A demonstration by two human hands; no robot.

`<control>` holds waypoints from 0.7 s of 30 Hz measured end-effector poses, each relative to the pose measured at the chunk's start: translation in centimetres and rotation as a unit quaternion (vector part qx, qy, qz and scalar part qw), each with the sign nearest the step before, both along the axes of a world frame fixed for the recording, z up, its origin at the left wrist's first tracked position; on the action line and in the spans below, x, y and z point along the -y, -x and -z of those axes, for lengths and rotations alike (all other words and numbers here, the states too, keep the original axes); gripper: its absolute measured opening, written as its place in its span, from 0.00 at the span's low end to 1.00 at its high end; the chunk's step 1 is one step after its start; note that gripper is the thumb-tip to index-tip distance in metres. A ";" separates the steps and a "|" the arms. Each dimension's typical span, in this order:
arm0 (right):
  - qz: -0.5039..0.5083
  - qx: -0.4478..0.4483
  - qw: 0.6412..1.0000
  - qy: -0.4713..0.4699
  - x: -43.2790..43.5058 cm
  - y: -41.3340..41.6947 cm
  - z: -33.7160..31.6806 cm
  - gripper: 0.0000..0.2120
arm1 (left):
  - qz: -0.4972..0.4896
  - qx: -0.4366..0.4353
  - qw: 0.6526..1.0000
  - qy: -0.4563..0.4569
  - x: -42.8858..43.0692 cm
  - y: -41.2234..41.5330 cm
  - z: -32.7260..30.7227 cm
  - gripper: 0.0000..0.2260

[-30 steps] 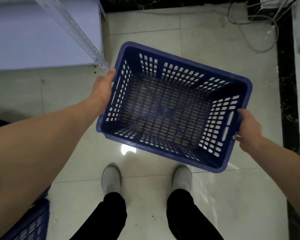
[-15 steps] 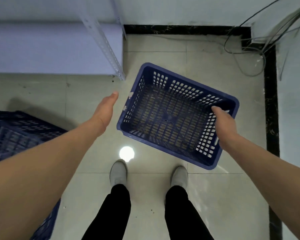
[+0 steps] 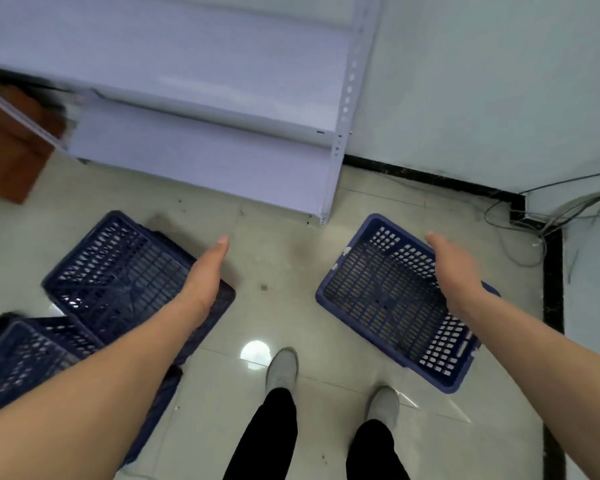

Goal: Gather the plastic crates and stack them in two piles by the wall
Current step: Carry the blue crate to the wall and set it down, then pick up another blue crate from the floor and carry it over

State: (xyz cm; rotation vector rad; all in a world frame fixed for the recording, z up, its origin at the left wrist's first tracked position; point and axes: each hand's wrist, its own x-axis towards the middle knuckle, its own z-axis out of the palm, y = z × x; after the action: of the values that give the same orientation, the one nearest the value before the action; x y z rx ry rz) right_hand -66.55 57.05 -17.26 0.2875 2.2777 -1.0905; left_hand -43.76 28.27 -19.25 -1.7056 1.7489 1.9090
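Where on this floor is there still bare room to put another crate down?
Widest bare tile lies between the left crates and the right crate, from the shelf unit back to the shoes. A narrower strip runs between the right crate and the black skirting, though cables clutter its far corner. The left is crowded: crates overlap there.

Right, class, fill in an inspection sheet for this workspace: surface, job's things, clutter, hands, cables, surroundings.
Surface: glossy pale tiled floor.
Job's things: single blue crate on the right, empty, open side up; heap of blue crates on the left, overlapping.
Clutter: nothing seen.
Hands: left hand open over the heap; right hand open over the single crate.
Cables: loose cables in the right corner.
Surroundings: white metal shelving, pale wall, brown object far left.
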 end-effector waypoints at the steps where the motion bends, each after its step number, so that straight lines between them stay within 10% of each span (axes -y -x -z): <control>1: -0.010 -0.005 1.000 0.007 1.4 -0.6 -1.2 0.20 | -0.013 -0.003 1.000 0.000 0.9 -1.3 -1.1 0.33; 21: -0.286 -0.026 0.953 0.098 19.1 -12.5 -13.1 0.30 | -0.306 -0.032 0.947 0.093 0.4 -25.8 -16.3 0.26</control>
State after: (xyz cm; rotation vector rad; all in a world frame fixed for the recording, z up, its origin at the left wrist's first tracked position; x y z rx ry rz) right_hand -54.02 37.92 -4.18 -0.4621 2.0721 -0.9998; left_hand -18.00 27.89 -2.98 -2.5194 1.5818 2.0678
